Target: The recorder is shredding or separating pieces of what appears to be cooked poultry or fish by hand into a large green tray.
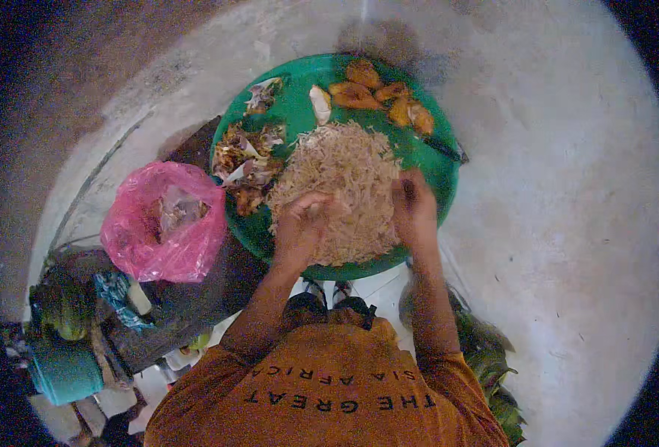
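Observation:
A round green plastic tray point(298, 75) lies before me, with a broad heap of pale shredded food point(351, 167) in its middle. My left hand point(302, 220) is over the heap's left side, fingers curled; whether a shred is between them cannot be made out. On the heap's right edge, my right hand point(416, 204) is bent inward and blurred, its fingertips hard to see. Brownish scraps or peelings point(248, 159) lie at the tray's left. Beyond the heap are a whitish piece point(321, 104) and several orange-brown chunks point(357, 95). A knife point(441, 148) rests by the right rim.
An open pink plastic bag point(134, 223) with a clear bag inside stands left of the tray on a dark wooden surface point(195, 302). Lower left are a teal container point(64, 371) and a patterned cloth point(120, 302). Green leaves point(491, 369) lie at my right, beside pale floor point(558, 223).

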{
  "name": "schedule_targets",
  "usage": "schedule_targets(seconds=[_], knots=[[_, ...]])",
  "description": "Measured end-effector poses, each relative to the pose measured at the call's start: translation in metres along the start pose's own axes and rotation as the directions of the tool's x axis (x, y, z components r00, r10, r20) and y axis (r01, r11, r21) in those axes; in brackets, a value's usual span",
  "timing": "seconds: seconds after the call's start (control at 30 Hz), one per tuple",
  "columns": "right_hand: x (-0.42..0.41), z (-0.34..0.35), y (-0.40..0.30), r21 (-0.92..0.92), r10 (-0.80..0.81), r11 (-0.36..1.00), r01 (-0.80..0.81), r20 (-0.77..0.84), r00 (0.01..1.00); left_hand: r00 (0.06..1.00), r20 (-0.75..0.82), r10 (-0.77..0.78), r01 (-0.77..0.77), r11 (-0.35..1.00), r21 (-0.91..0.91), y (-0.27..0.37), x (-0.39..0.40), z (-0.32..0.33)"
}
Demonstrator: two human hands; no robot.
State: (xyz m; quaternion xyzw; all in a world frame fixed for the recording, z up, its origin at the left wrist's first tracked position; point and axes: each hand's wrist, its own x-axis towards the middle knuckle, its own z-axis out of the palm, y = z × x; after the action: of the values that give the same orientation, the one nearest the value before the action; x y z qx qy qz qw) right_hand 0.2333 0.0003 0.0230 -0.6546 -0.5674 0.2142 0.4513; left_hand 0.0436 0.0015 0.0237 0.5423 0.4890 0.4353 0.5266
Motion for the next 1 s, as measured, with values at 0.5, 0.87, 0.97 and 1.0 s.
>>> schedule_targets(seconds=[0.5, 0.87, 0.97, 1.0], knots=[[-0.012, 0.001, -0.032, 0.06, -0.008, 0.998, -0.017, 0.393, 0.919, 0.988, 0.083, 0.131, -0.14, 0.984, 0.113, 0.006, 0.001, 0.005], [-0.018, 0.034, -0.051, 0.053, -0.019, 0.999, 0.011, 0.147, 0.989, 0.961, 0.12, 0.249, -0.27, 0.937, 0.223, -0.015, 0.016, -0.033], [-0.021, 0.042, -0.054, 0.058, 0.007, 0.998, -0.018, 0.189, 0.982, 0.986, 0.099, -0.132, 0.127, 0.99, 0.054, -0.012, 0.017, -0.029], [-0.021, 0.043, -0.057, -0.021, 0.102, 0.995, -0.1, 0.269, 0.958, 0.987, 0.095, -0.133, 0.128, 0.99, 0.054, -0.014, 0.017, -0.027]])
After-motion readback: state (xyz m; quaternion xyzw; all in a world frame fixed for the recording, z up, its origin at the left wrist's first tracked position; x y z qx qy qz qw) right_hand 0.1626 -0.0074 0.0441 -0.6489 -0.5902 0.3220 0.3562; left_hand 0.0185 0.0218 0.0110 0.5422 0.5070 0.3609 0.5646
